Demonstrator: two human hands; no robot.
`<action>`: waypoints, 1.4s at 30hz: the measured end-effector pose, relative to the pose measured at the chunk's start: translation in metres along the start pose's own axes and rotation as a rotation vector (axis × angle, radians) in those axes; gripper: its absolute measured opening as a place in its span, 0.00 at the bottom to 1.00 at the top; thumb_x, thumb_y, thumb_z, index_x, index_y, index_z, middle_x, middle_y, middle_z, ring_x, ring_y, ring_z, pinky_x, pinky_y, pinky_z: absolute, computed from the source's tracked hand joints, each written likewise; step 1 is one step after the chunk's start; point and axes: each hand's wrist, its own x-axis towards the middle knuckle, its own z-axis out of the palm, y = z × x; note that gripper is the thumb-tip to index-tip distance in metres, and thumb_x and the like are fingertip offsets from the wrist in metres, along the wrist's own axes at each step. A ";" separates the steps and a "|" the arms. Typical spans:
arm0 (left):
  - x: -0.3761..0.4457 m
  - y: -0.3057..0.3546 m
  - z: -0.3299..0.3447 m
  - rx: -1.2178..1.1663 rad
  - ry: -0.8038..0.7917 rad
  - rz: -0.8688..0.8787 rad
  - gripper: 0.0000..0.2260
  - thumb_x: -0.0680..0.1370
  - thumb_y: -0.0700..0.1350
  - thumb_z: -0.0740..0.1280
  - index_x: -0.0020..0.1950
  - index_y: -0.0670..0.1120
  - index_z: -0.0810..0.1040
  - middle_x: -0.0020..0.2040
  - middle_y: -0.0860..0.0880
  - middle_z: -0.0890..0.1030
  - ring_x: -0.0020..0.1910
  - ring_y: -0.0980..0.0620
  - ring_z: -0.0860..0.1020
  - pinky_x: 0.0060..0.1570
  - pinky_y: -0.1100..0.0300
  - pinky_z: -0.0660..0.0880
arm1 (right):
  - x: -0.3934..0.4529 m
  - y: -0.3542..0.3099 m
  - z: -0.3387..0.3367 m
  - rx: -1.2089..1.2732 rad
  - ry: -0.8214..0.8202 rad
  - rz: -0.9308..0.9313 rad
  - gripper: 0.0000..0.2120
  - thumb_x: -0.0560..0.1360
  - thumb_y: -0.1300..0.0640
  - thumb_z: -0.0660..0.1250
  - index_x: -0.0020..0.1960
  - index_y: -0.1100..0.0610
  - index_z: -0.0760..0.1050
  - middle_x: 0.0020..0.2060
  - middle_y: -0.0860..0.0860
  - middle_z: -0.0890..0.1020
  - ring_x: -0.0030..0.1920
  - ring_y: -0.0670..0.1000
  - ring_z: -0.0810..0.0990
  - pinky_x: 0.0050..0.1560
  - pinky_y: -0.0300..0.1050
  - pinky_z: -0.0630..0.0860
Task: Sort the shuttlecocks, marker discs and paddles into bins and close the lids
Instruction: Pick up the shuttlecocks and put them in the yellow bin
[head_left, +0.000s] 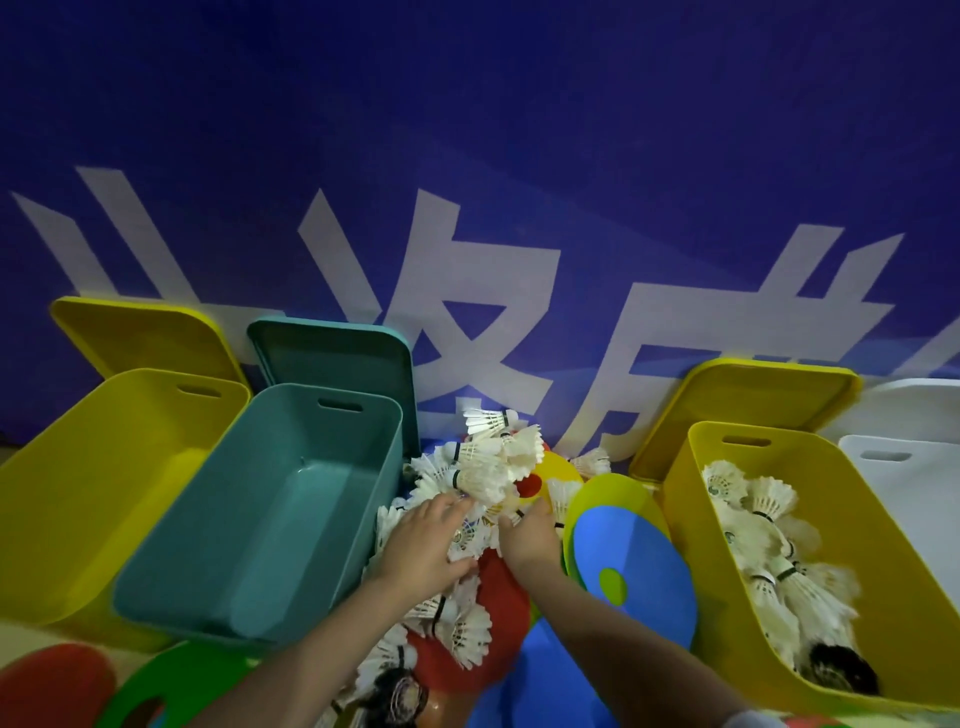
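A heap of white shuttlecocks (488, 467) lies on the floor between the bins, on top of coloured marker discs. My left hand (423, 545) and my right hand (527, 535) both reach into the heap, fingers curled around a bunch of shuttlecocks between them. The yellow bin (857, 519) on the right holds several shuttlecocks (769, 545). The teal bin (249, 519) and the left yellow bin (67, 493) hold nothing. A blue disc (634, 561) with a green centre leans beside my right hand. A red disc (498, 597) lies under my wrists.
Lids stand behind the bins against a blue banner wall: yellow lid (140, 332), teal lid (337, 358), second yellow lid (753, 395). A white bin (914, 467) sits at far right. Red (52, 686) and green (176, 686) discs lie at the bottom left.
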 end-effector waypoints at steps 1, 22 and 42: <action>0.000 0.001 0.000 0.007 0.003 -0.010 0.36 0.73 0.61 0.65 0.76 0.53 0.55 0.71 0.52 0.63 0.69 0.50 0.65 0.67 0.56 0.64 | 0.001 0.002 0.003 0.061 0.024 -0.015 0.31 0.77 0.52 0.65 0.73 0.63 0.57 0.67 0.60 0.70 0.64 0.61 0.73 0.59 0.50 0.72; -0.024 0.041 -0.045 -0.706 0.341 -0.090 0.26 0.73 0.50 0.73 0.68 0.59 0.69 0.61 0.60 0.70 0.60 0.71 0.67 0.57 0.70 0.66 | -0.029 0.024 -0.056 0.462 0.044 -0.328 0.16 0.74 0.48 0.69 0.60 0.52 0.77 0.49 0.47 0.80 0.47 0.48 0.79 0.45 0.44 0.77; 0.036 0.282 -0.007 -0.831 0.162 0.017 0.24 0.72 0.49 0.74 0.67 0.50 0.73 0.56 0.54 0.74 0.52 0.67 0.73 0.48 0.78 0.67 | -0.027 0.224 -0.277 0.634 0.413 -0.144 0.14 0.78 0.54 0.63 0.63 0.53 0.72 0.42 0.49 0.77 0.41 0.47 0.77 0.36 0.41 0.71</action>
